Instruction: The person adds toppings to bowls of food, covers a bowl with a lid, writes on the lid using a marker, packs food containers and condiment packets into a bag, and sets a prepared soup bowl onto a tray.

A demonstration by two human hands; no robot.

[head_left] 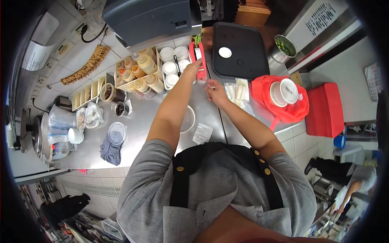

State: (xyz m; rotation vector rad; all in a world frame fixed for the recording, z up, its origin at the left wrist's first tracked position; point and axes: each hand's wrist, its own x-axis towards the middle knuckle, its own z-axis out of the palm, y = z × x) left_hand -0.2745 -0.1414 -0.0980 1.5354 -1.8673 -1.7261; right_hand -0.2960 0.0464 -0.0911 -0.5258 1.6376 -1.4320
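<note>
Red tape dispenser (203, 60) touched by left hand (193, 69) at twelve o'clock, right hand (217, 94) curled at one, grips not discernible

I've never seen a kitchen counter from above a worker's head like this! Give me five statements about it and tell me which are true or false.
1. The left hand is at the red tape dispenser. True.
2. The right hand is inside the metal pot. False: the right hand is over the counter, near the red tape dispenser.
3. The metal pot holds green pieces. True.
4. The round white disc lies in the metal pot. False: the white disc lies on the black tray.
5. The dark cloth hangs on the wall. False: the dark cloth lies by the counter's near edge.
</note>
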